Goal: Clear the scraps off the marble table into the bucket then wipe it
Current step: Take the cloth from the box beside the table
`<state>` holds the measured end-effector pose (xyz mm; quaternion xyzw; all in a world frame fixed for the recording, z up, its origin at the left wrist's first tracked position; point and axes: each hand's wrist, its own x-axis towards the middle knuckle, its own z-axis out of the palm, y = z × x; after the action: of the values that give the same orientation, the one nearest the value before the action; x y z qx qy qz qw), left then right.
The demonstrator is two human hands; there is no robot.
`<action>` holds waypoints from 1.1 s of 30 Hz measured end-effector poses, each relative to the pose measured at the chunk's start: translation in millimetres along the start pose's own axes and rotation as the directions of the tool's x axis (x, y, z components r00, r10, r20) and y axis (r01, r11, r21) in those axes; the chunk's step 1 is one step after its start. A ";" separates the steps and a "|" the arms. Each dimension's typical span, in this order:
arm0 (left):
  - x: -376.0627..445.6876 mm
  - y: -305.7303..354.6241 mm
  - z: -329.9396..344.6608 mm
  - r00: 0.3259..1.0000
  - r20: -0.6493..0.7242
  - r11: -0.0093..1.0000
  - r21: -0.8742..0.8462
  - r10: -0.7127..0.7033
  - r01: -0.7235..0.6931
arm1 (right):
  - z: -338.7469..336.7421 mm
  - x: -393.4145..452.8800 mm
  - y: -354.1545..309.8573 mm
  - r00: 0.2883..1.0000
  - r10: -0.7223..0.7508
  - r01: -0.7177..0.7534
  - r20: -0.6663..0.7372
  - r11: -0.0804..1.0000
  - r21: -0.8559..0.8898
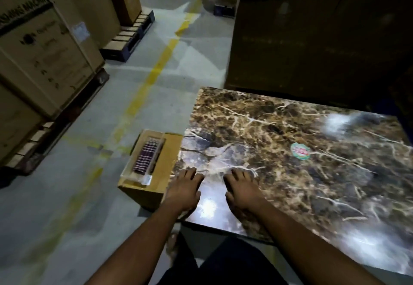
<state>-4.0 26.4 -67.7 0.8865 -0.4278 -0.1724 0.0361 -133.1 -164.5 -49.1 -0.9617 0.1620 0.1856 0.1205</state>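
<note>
From the head camera, we look down at a brown marble worktop (pixel 290 150) with pale lines running through it. It shines where the light hits it.

Both hands are over the near left corner of the worktop. The left hand (pixel 184 189) is at the left edge, palm down, with its fingers spread out and holding nothing. The right hand (pixel 242 189) is just beside it, also palm down, with its fingers reaching forward and holding nothing. I cannot tell if the hands press on the marble or float just above it. The two bare arms reach in from the bottom of the picture.

A small round sticker (pixel 300 150), green, white and red, lies flat on the marble, further back and to the right of the hands.

A cardboard box (pixel 156 173) stands on the floor, right against the left side of the worktop. On top of it lies a clear packet (pixel 146 158) with rows of dark striped things inside.

The grey floor (pixel 89 195) has a yellow line (pixel 156 70) painted along it. Big cardboard boxes (pixel 44 50) stand on pallets along the left. The far right is very dark.
</note>
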 end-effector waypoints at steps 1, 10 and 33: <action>0.6 -18.8 -3.9 1.000 0.004 1.000 -0.007 0.001 -0.001 | -3.0 10.9 -16.6 1.000 -0.002 0.003 0.006 1.000 -0.003; 18.6 -142.1 -24.6 1.000 0.006 1.000 -0.021 -0.007 0.007 | -26.9 99.4 -125.2 0.987 0.069 -0.078 0.144 0.995 0.059; 165.0 -291.0 102.3 0.786 0.159 0.779 -0.120 -0.598 0.616 | -31.8 135.7 -147.0 0.941 0.262 -0.288 0.216 0.952 0.101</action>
<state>273.5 91.4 -270.5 0.9598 -0.1048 -0.2589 0.0278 48.7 -74.9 -48.9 -0.8960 0.2938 0.2854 0.1718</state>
